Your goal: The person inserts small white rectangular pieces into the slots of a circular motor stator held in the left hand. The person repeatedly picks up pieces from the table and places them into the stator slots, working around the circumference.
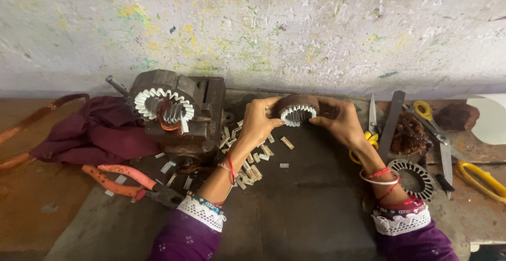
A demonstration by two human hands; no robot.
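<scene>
Hands meet at mid-worktop, just in front of the wall: left hand [261,120] and right hand [340,121] both closed around one round stator core [299,111], gripping it from either side, lifted clear of the dark mat [311,203], toothed bore lined with white insulation paper and turned toward the camera

Best handled, by the look of it, with thumbs kept near the rim and fingers off the paper liners, so none gets pushed out of its slot; worth holding the core level and steady, turning it slot by slot rather than squeezing harder

Counted around: one second stator [163,108], also paper-lined, clamped in one bench vise [184,116] to the left; one bare stator lamination ring [414,176] lying flat beside the right wrist; one pair of red-handled pliers [132,182] at lower left; one maroon cloth [97,132] behind them; scissors with yellow handles at the right, at least two pairs [427,113] [482,179], a third possibly half hidden behind the right hand; many small cut paper strips [247,166] scattered between vise and left wrist, too jumbled to number
</scene>
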